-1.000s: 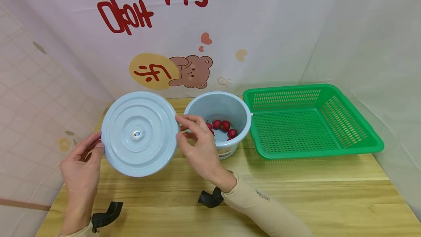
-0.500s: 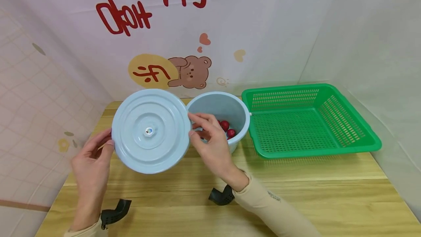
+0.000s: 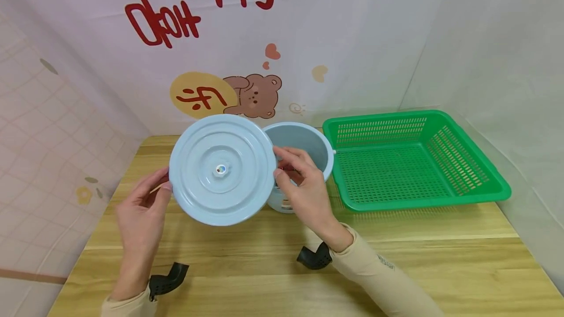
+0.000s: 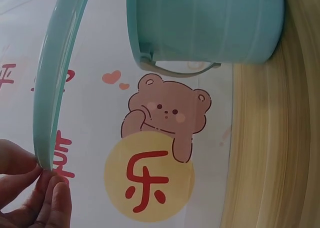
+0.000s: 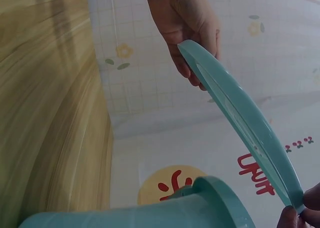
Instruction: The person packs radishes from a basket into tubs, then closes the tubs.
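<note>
A round light-blue lid (image 3: pixel 198 194) is held up above the table between both hands, its ringed face with a small central knob turned toward the head camera. My left hand (image 3: pixel 143 212) pinches the lid's left rim between thumb and fingers. On the opposite rim, the right hand (image 3: pixel 306 192) pinches it the same way. Behind the lid and right hand stands a light-blue bucket (image 3: pixel 299 136), partly covered by them; its contents are hidden now. In the left wrist view the lid (image 4: pixel 47 87) is seen edge-on, apart from the bucket (image 4: pixel 210 22) with its thin handle.
A green perforated plastic basket (image 3: pixel 396 175) sits right of the bucket, close to its rim. Everything rests on a wooden table (image 3: pixel 246 268). A white cloth backdrop (image 3: pixel 352 28) with a printed bear (image 3: pixel 255 96) rises behind the table's back edge.
Both hands have carried the lid to the right, slightly upward, so it overlaps the bucket more. Red radish-like pieces seen inside the bucket earlier are now hidden. The basket has stayed put.
</note>
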`<state>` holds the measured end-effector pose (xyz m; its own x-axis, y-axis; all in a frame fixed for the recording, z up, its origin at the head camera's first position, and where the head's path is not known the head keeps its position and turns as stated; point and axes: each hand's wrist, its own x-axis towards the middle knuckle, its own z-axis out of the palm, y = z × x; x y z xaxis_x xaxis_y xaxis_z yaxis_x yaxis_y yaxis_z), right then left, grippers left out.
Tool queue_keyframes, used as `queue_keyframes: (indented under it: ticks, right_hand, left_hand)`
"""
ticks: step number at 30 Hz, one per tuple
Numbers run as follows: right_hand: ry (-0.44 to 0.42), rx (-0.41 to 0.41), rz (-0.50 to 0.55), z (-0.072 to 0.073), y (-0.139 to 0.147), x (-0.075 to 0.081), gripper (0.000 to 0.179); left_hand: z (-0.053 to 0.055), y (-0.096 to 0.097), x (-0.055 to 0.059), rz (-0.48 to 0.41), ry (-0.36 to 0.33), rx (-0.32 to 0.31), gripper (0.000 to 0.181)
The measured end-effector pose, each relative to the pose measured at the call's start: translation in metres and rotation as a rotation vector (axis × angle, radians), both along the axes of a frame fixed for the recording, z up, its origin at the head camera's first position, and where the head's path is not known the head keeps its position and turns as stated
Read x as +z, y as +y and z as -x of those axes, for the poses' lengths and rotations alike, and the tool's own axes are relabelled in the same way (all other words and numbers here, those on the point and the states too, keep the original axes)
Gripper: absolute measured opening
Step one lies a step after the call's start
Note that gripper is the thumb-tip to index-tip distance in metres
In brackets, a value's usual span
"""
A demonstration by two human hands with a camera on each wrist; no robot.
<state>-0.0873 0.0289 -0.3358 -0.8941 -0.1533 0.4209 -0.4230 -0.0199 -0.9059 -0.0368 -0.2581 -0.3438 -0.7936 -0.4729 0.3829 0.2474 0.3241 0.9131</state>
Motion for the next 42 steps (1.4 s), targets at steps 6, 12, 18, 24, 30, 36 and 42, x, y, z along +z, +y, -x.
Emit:
queue_keyframes:
  ticks: [6,12,18,24,30,36,42]
  right_hand:
    - [0.024,-0.04,-0.018,0.002,0.014,-0.002,0.039]
    - [0.019,-0.055,-0.008,0.004,0.025,-0.002,0.038]
    - [0.005,-0.066,0.003,0.006,0.034,-0.002,0.037]
    - [-0.009,-0.076,0.025,0.009,0.042,-0.001,0.038]
    - [-0.025,-0.094,0.035,0.014,0.051,0.0,0.039]
    - [-0.028,-0.111,0.021,0.018,0.06,0.0,0.038]
    - [-0.04,-0.136,0.008,0.022,0.068,-0.001,0.035]
  left_hand:
    - [0.003,0.01,0.0,0.001,-0.01,-0.04,0.029]
    - [0.006,0.02,0.0,-0.007,0.0,-0.081,0.029]
    - [0.009,0.027,0.001,-0.018,0.016,-0.121,0.03]
    - [0.013,0.034,0.0,-0.023,0.034,-0.158,0.031]
    - [0.018,0.043,-0.001,-0.021,0.021,-0.186,0.032]
    - [0.023,0.05,-0.002,-0.008,0.035,-0.209,0.033]
    - [0.027,0.056,-0.003,-0.005,0.034,-0.237,0.034]
